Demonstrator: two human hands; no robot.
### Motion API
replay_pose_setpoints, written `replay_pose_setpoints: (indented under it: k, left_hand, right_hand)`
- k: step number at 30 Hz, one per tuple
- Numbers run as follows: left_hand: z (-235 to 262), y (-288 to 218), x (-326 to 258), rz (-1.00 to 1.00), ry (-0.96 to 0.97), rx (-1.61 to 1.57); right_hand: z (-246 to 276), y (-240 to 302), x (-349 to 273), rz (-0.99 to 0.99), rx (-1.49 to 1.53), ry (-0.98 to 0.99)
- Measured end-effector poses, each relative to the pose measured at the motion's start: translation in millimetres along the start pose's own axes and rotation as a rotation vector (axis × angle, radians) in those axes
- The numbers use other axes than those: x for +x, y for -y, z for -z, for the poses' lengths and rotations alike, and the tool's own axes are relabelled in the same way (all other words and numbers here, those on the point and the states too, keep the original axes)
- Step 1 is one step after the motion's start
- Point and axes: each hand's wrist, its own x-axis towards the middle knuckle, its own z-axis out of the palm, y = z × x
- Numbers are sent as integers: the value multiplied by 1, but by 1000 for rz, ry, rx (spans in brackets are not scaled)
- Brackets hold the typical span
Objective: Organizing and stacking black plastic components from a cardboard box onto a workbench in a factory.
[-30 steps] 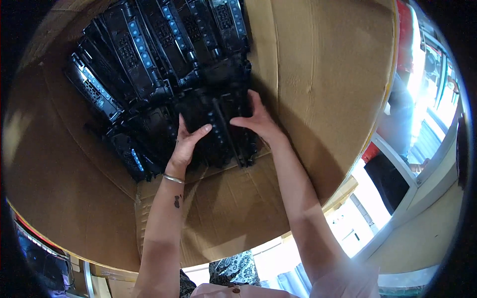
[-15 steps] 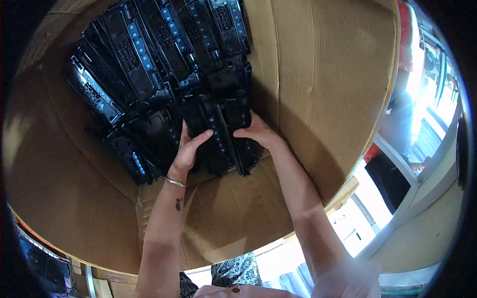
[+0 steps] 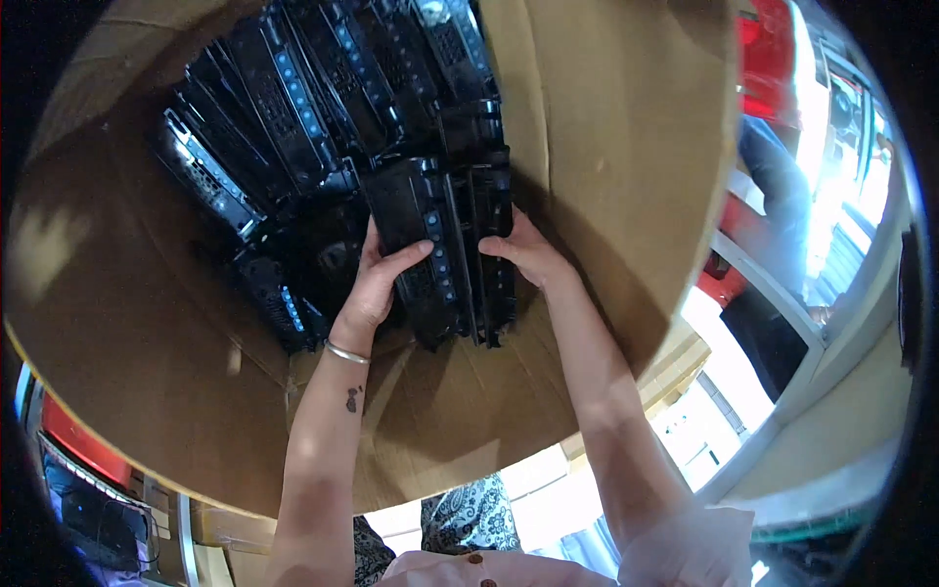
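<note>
Between my two hands is a small stack of long black plastic parts [image 3: 411, 220] standing on edge, each with a row of round bluish dots along its side. My left hand [image 3: 377, 279] grips the stack's left side, thumb lying across the dotted edge. From the right, my right hand [image 3: 528, 254] clasps the other side, its thumb on the near face and its fingers mostly hidden behind. More black plastic parts [image 3: 293, 98] of the same kind are packed in rows beyond, inside a large cardboard box [image 3: 626, 147].
The box's tall walls curve round both my forearms, with its front wall [image 3: 460, 430] close below my hands. Another black part [image 3: 279, 293] leans in the left near corner. Outside the box on the right are a red object [image 3: 768, 59] and a pale frame [image 3: 773, 289].
The stack between my hands has come up and apart from the parts around it, showing more of its left face. Both hands have moved slightly to the right with it.
</note>
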Motion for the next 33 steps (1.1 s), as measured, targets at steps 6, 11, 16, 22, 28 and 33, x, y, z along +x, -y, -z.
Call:
replay_pose_setpoints:
  k: [6, 11, 16, 22, 28, 33]
  left_hand:
    - [-76, -112, -102, -111, 113, 86]
    - [-122, -195, -262, 22, 259, 272]
    - [-182, -252, -416, 180, 134, 796]
    - [-242, -229, -448, 316, 325, 868]
    - [-415, -144, -470, 387, 582, 919]
    - [-551, -63, -422, 503, 815, 1125]
  right_hand:
    - [-73, 109, -107, 242, 15, -172]
    - [-193, 174, -259, 245, 75, -278]
    - [-271, 175, -373, 315, 524, -35]
    - [-293, 180, -520, 472, 836, -474]
    - [-203, 190, -626, 801, 943, -751]
    - [-67, 177, -645, 1066, 929, -774]
